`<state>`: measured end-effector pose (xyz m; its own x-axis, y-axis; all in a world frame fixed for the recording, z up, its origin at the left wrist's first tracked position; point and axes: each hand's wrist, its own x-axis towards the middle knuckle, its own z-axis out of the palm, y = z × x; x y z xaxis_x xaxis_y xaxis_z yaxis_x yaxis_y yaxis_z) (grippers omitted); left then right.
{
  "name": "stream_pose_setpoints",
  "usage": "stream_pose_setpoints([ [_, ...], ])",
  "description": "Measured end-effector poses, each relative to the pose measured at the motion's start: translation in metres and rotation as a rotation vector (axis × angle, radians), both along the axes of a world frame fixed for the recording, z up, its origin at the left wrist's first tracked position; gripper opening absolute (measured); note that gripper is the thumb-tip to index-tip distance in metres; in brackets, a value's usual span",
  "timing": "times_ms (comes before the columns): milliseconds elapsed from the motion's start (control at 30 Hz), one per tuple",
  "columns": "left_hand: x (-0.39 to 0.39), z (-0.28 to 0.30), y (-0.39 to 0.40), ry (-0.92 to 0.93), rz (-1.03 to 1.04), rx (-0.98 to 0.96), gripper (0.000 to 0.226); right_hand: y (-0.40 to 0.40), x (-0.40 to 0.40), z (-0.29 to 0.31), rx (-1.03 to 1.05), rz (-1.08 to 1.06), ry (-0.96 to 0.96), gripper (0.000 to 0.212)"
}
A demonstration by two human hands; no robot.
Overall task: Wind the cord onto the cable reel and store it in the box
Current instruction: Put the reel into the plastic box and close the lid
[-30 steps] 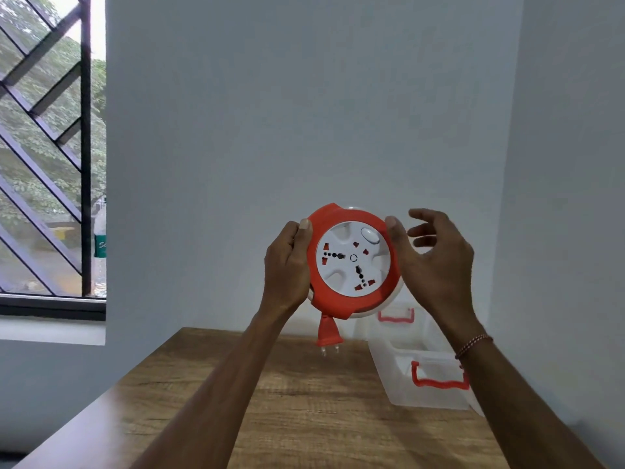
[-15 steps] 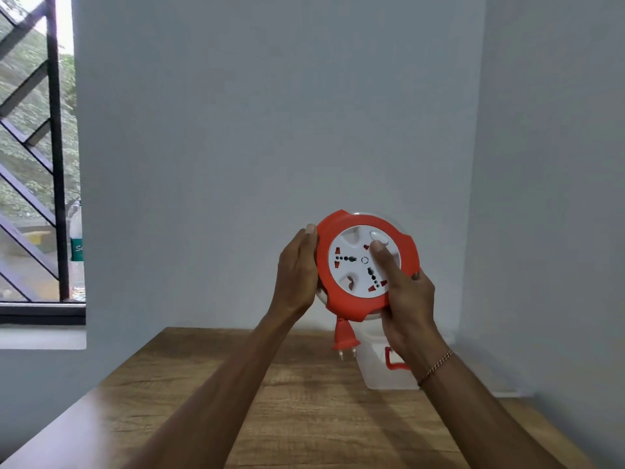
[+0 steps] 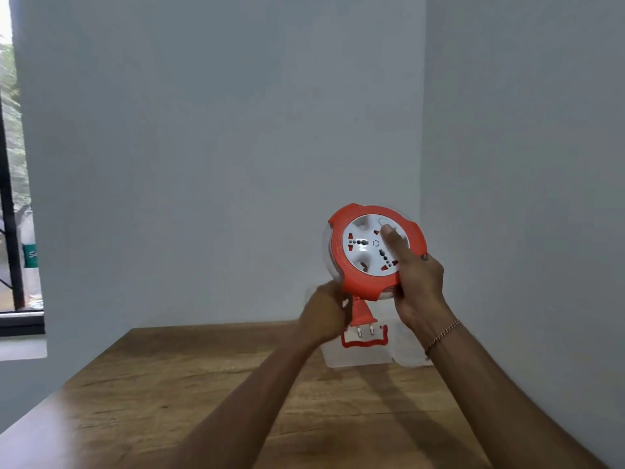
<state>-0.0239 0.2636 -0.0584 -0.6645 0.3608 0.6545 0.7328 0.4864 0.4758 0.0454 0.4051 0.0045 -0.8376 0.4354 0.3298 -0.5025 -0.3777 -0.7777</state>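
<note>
I hold the cable reel (image 3: 373, 253) up in the air, above the wooden table (image 3: 209, 394). My right hand (image 3: 417, 282) grips its lower right edge, with the thumb lying across the white face. My left hand (image 3: 326, 311) is blurred beside the plug (image 3: 362, 314) that hangs under the reel; if its fingers pinch it, I cannot tell. The clear box (image 3: 365, 352) with red handles stands behind, near the wall. I think the risk is this: with only one hand gripping firmly, the reel could slip, or the loose plug could catch on the box rim.
</note>
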Motion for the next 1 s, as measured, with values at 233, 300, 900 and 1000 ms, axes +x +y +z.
stream_pose_setpoints([
  [233, 0.003, -0.040, 0.046, 0.216, 0.260, -0.451, 0.044, 0.030, 0.007, -0.003, 0.004, -0.007, -0.027, 0.057],
  [300, 0.002, -0.044, 0.047, 0.302, 0.299, -0.489, 0.041, 0.037, 0.008, -0.005, 0.006, -0.010, -0.035, 0.057],
  [900, -0.006, -0.020, -0.110, -0.171, 0.226, -0.397, 0.034, 0.013, -0.004, -0.014, -0.028, 0.083, -0.076, 0.064],
  [1000, -0.002, -0.016, -0.142, -0.319, 0.145, -0.319, 0.022, -0.001, -0.008, -0.017, 0.016, 0.109, -0.096, 0.067],
])
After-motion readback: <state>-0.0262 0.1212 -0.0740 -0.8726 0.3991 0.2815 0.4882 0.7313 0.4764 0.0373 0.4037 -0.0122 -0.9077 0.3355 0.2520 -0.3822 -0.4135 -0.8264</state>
